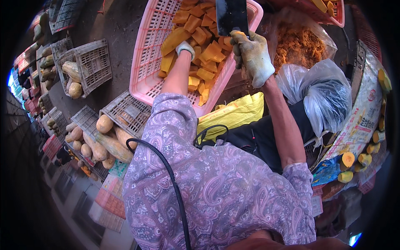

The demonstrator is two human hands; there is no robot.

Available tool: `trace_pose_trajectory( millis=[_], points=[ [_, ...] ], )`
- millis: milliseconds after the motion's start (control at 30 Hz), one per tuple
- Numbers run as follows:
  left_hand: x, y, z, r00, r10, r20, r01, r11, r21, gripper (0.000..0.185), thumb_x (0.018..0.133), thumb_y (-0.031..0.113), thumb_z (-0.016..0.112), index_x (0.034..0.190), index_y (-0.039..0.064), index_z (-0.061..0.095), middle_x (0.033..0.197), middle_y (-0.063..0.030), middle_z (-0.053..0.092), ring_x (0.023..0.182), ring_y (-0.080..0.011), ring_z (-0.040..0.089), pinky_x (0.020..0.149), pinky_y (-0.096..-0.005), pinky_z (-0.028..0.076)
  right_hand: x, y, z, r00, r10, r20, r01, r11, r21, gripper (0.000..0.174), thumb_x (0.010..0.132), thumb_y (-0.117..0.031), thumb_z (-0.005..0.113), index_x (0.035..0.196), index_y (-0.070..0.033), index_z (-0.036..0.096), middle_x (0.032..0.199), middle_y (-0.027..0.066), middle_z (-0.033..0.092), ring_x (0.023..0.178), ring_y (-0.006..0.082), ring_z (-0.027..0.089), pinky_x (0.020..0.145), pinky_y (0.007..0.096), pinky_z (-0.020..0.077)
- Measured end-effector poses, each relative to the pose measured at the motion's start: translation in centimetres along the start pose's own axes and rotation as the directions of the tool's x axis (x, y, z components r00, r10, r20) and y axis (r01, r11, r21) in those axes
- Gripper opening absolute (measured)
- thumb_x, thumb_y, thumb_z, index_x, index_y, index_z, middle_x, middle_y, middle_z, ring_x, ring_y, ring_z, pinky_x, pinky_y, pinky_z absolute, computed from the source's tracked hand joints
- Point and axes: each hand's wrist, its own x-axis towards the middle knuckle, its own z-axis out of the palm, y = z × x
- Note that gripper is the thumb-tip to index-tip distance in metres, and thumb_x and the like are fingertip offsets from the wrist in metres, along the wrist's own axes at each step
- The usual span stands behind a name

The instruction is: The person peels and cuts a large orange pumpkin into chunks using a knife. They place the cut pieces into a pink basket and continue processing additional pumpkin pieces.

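My right hand (253,54), in a soiled white work glove, is closed around the handle of a cleaver with a wide dark blade (232,17). The blade is held above the right side of a pink plastic crate (140,59). Inside the crate lies a heap of peeled orange pumpkin chunks (206,53). My left hand (185,49), also gloved, reaches down into this crate beside a long pumpkin piece (175,39). Its fingers are mostly hidden, so I cannot tell whether they grip anything.
Orange pumpkin pulp (298,43) fills a clear plastic bag at right. A yellow woven sack (234,112) lies below the crate. Tipped grey crates (128,112) and whole pumpkins (115,147) stand at left. Cut pumpkins (347,159) line the right edge. A black cable (170,175) crosses my shirt.
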Motion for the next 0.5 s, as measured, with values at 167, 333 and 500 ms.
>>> trace_pose_trajectory(
  millis=[167,333,500],
  points=[
    [-0.7,-0.2,-0.3,0.930,0.291,-0.223,0.038,0.527,0.849,0.044,0.097,0.024,0.047,0.140,0.019,0.043,0.130,-0.0068,0.047,0.108,-0.0223,0.052,0.087,-0.0326,0.047,0.4,0.1,-0.3,0.999,-0.036,-0.006,0.036,0.999,-0.037,0.025,0.095,-0.027,0.060,0.085,-0.003,0.061,0.058,-0.0026,0.049,0.045,0.0064,0.044,0.041,0.0227,0.0380],
    [-6.3,-1.2,0.3,0.970,0.124,0.210,0.174,-0.954,-0.242,0.026,0.100,0.025,0.044,0.122,0.015,0.053,0.103,-0.0084,0.056,0.070,-0.0175,0.055,0.055,-0.0259,0.044,0.0,-0.2,-0.3,0.993,-0.114,-0.003,0.110,0.962,-0.249,0.029,0.097,-0.028,0.059,0.094,0.000,0.063,0.062,-0.0011,0.051,0.053,0.0057,0.044,0.047,0.0240,0.0387],
    [-16.9,-4.0,0.6,0.998,0.054,0.014,0.048,-0.696,-0.717,0.033,0.099,0.020,0.049,0.123,-0.002,0.053,0.083,-0.0164,0.066,0.063,-0.0186,0.064,0.046,-0.0243,0.046,-1.5,1.0,0.6,0.836,-0.520,0.176,0.546,0.755,-0.361,0.018,0.097,-0.019,0.059,0.093,-0.002,0.061,0.063,-0.0047,0.047,0.057,0.0032,0.042,0.050,0.0225,0.0377]
  ],
)
